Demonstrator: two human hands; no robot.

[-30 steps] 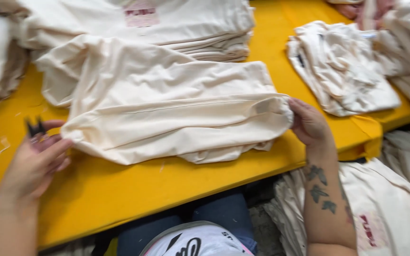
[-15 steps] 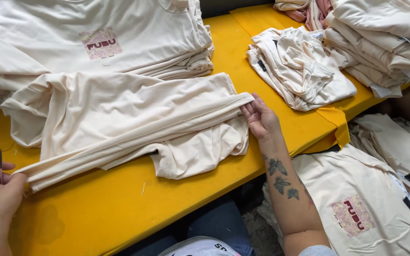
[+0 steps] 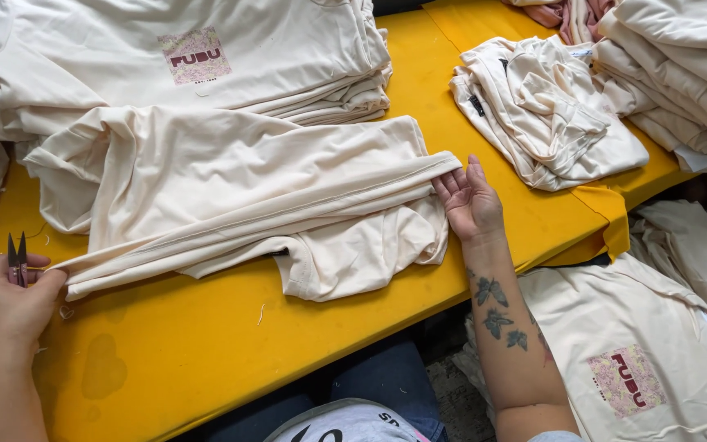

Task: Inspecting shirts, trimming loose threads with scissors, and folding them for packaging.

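I see the left hand near the left edge of the yellow table. Its fingers are pinching one end of the folded cream shirt and one small pair of snips, blades pointing far. The right hand lies palm up, fingers loose, touching the shirt's other end. The shirt stretches left to right. Three shirt piles lie farther back.

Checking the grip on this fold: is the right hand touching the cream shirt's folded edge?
Touching. The head view shows the right hand with its fingertips pressed against the end of the cream shirt's folded edge, no gap between them.
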